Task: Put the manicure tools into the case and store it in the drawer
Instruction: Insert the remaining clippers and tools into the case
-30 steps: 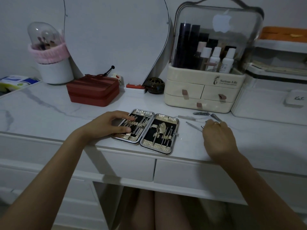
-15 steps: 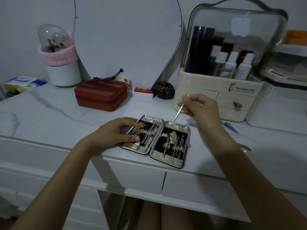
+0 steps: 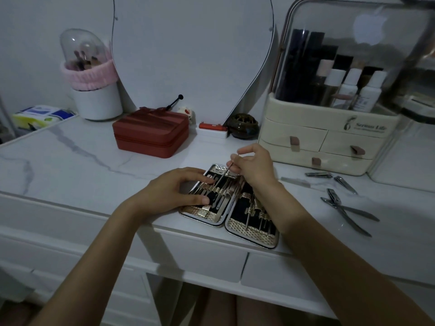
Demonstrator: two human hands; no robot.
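The step in hand was judged to be the loading of one slim tool into the case. The manicure case (image 3: 229,205) lay open and flat at the front edge of the desk (image 3: 70,165), above the closed drawer fronts (image 3: 202,257), with both halves facing up.

The right hand (image 3: 253,165) hovered over the far end of the case, fingers curled and pinching a thin metal pick (image 3: 223,174) near its upper end. The pick slanted down and leftward, its lower tip over the left half. The left hand (image 3: 174,191) rested on the outer edge of the left half, fingers extended across the tool rows, holding nothing and steadying the case.

The next move was judged to call for aligning the pick with a free loop in the left half and sliding it lengthwise under the strap while the left hand held the case still. Which loop was free could not be told.

Contents: both halves held rows of small metal tools under gold-coloured straps on a black lining. Loose tools remained on the desk to the right of the case: nail nippers (image 3: 348,211), two clippers (image 3: 319,174) and a flat file (image 3: 295,181) in front of the cosmetic organizer (image 3: 329,128). That organizer held bottles and dark tubes under a clear lid; its three small drawers were closed. A red zipped box (image 3: 150,135) stood shut toward the back edge.
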